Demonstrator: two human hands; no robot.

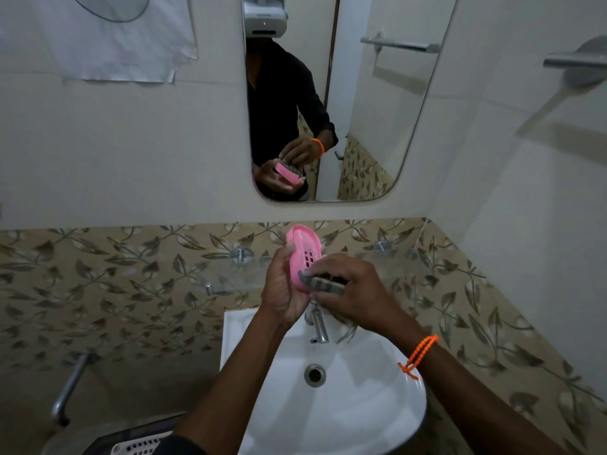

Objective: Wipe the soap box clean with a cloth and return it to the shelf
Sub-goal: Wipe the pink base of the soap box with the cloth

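Soap box (303, 254): pink, oval, with slots in its floor; held up above the sink, tilted with its open side toward the camera, in front of the leaf-patterned tile band.
Left hand (282, 290): clasped around the left edge and back of the soap box, thumb on the rim.
Right hand (351, 290): closed on a folded grey cloth, pressing it against the lower inside of the soap box.
Cloth (323, 284): grey with pale stripes, pinched between thumb and fingers, touching the box near its slots.
Wristband (418, 356): orange beads, on the right wrist.
Sink (377, 405): white, directly below both hands, drain hole in the middle.
Tap (318, 323): chrome, at the back of the sink, partly hidden under the hands.
Glass shelf (230, 280): clear, on chrome pegs along the tiled wall, just behind the hands.
Mirror (377, 110): above the tiles, reflecting both hands, the pink box and a dark sleeve.
Towel bar (571, 60): chrome, on the right wall.
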